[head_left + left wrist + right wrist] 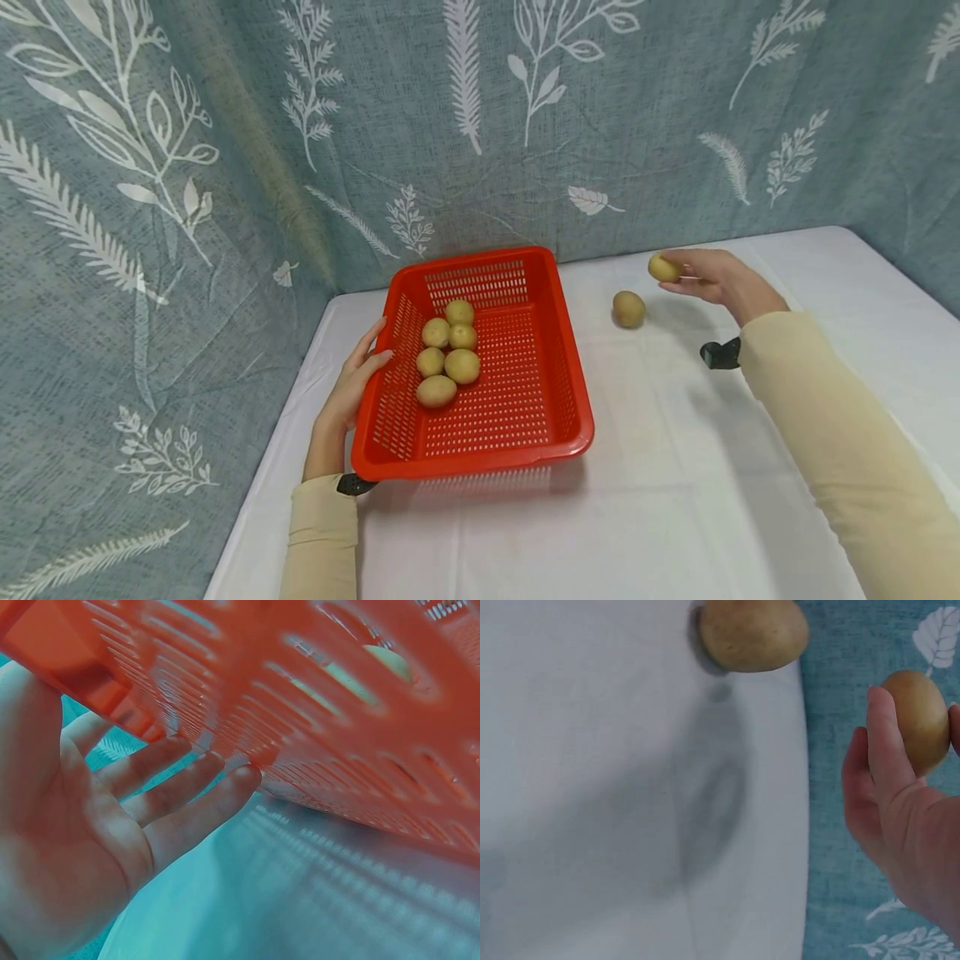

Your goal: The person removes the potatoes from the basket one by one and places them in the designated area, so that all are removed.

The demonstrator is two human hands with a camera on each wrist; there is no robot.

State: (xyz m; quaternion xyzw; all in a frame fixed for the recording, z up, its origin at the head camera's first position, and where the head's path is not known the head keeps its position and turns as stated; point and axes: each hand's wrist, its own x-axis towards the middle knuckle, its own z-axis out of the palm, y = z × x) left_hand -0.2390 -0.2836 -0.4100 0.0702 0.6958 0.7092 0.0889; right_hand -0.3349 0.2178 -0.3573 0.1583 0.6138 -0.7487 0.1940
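A red plastic basket (487,467) with slotted walls stands on the white table, several potatoes (462,366) gathered in its left half. At its left side, my left hand (352,387) holds the rim; in the left wrist view the thumb goes up over the rim and the fingers (202,806) reach against the outer wall. To the right, my right hand (705,275) pinches a potato (663,267) between thumb and fingers, raised above the table. Another potato (628,309) lies on the cloth just left of and nearer than that hand, also seen in the right wrist view (754,634).
A white cloth (637,500) covers the table. Blue-green curtains (480,192) with white leaf prints hang along the table's back and left edges. Dark devices (722,354) are worn at both wrists.
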